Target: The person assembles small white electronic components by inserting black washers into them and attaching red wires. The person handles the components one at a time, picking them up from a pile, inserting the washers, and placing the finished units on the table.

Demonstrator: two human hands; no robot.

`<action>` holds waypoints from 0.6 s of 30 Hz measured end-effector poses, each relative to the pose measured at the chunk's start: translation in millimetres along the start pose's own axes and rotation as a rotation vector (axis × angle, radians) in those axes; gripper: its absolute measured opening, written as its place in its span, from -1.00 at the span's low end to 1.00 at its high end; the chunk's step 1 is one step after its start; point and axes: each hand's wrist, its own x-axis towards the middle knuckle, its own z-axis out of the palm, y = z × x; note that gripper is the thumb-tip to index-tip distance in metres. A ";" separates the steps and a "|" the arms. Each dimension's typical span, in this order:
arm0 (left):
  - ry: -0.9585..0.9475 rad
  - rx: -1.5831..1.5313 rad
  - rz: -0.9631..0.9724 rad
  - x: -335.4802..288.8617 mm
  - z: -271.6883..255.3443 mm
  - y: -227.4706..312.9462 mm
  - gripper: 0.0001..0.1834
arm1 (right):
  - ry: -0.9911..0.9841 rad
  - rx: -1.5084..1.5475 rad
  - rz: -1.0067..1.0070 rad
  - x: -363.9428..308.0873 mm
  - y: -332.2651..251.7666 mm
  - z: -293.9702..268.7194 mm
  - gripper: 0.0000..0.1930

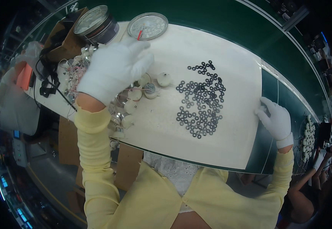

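The left hand is hovering by round white parts, its grip too hidden to tell; just beyond it, the red stick is slanting away in the lid; the farther right hand, fingers parted, is resting by the bench's edge

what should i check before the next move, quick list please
1. White-gloved left hand free of the thin red stick at the shallow round silver dish: cannot tell, fingers obscure contact.
2. White-gloved right hand clear of the small black rings: ok, at the right edge of the flat white work surface.
3. Rings apart from the round white parts: ok.
4. Every ring lying separately: not ok, many touch.
5. Thin pinkish wires untangled: not ok.
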 end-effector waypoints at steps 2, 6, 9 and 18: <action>0.121 -0.109 -0.071 -3.6 -35.3 16.2 -0.61 | 0.035 -0.012 -0.060 0.2 3.8 5.1 -0.59; 0.476 0.322 0.141 -37.6 -59.4 25.5 -0.64 | 0.005 0.051 -0.102 11.3 -2.9 2.8 -0.63; 0.685 0.080 -0.033 -66.3 -26.0 63.2 -0.59 | -0.002 0.131 -0.165 22.8 -14.9 2.1 -0.66; 0.219 0.066 -0.236 -172.7 56.6 57.7 -0.39 | -0.104 0.384 -0.318 3.0 -35.0 8.1 -0.70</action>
